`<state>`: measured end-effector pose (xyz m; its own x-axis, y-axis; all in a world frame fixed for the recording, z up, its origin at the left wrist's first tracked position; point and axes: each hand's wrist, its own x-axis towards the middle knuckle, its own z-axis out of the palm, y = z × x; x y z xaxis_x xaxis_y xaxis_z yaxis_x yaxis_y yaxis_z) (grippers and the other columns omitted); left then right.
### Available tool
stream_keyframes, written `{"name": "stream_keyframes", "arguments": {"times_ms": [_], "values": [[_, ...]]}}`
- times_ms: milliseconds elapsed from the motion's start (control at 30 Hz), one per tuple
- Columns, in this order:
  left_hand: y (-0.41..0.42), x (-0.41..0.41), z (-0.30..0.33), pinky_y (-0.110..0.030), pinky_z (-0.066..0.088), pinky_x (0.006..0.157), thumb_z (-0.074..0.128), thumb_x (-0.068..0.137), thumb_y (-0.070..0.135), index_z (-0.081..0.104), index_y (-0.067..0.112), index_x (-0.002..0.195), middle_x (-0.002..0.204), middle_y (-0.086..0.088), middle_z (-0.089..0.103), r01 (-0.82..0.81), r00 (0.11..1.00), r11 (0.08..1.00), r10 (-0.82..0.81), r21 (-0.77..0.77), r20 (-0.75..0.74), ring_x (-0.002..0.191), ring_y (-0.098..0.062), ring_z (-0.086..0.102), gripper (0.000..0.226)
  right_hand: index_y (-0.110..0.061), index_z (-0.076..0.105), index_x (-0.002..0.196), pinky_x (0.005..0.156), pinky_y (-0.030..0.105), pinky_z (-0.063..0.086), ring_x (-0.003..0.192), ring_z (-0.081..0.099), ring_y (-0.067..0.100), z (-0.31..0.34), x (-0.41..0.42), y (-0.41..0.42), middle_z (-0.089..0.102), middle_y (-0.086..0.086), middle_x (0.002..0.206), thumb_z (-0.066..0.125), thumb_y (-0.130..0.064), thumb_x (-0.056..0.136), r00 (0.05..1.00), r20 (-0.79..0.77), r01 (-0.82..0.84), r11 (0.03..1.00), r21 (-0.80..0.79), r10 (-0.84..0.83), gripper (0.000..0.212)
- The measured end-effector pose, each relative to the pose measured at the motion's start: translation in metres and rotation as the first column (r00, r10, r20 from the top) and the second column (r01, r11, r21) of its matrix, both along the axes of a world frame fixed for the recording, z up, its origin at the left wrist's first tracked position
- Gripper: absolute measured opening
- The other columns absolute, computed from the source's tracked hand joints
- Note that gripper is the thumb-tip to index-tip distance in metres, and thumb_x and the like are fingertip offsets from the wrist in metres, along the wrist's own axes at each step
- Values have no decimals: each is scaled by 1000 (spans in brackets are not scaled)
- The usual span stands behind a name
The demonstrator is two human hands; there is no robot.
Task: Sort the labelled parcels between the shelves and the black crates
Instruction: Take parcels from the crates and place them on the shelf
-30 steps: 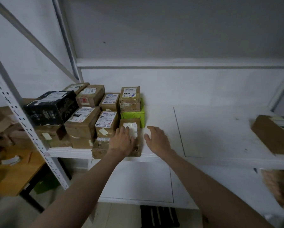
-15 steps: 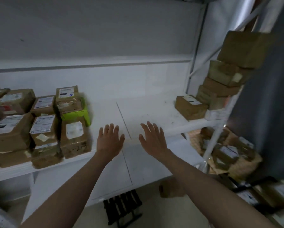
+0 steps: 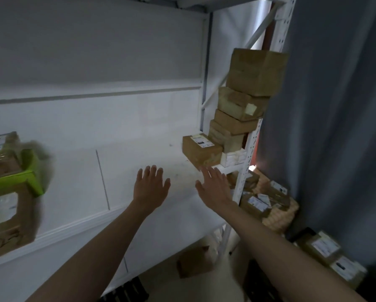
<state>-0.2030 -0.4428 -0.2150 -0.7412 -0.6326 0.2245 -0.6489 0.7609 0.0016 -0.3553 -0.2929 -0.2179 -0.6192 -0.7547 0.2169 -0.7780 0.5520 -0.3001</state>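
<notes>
Both my hands hover over the white shelf (image 3: 78, 179), fingers straight and holding nothing. My left hand (image 3: 150, 188) is over the shelf's middle. My right hand (image 3: 213, 186) reaches toward a brown labelled parcel (image 3: 201, 149) lying at the shelf's right end, its fingertips just short of the parcel's front corner. Behind that parcel a leaning stack of brown boxes (image 3: 246, 99) rises against the upright. At the far left edge sit blurred brown labelled parcels (image 3: 7, 216) and a green box (image 3: 23, 179).
The shelf's white perforated upright (image 3: 249, 149) stands right of my right hand. Beyond it a woven basket (image 3: 278, 216) holds several labelled parcels, and more parcels (image 3: 331, 256) lie lower right. A black crate (image 3: 126, 293) and a small brown box (image 3: 194, 261) are on the floor. A grey curtain (image 3: 335, 105) hangs on the right.
My view has swung right: the left parcel group slid to the frame's edge and the right-end stack came into view. Both hands left the left parcels and moved right along the shelf, staying open.
</notes>
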Motion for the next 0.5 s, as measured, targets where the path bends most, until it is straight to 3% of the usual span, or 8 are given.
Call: {"name": "stream_keyframes", "arguments": {"times_ms": [167, 500], "values": [[17, -74, -3, -45, 12, 124, 24, 106, 48, 34, 14, 152, 160, -8, 32, -5, 1000, 999, 5, 36, -18, 150, -26, 24, 59, -16, 28, 157, 124, 46, 19, 151, 26, 28, -3, -77, 16, 31, 7, 163, 39, -42, 105, 1000, -29, 13, 1000, -3, -13, 59], [4, -150, -3, -45, 11, 125, 22, 105, 50, 33, 15, 153, 160, -7, 32, -42, 999, 996, 42, 76, -2, 150, -26, 24, 60, -13, 28, 157, 124, 42, 22, 150, 28, 26, -14, -156, 5, 32, 10, 162, 40, -41, 105, 1000, 15, -12, 1000, -18, 12, 60]]}}
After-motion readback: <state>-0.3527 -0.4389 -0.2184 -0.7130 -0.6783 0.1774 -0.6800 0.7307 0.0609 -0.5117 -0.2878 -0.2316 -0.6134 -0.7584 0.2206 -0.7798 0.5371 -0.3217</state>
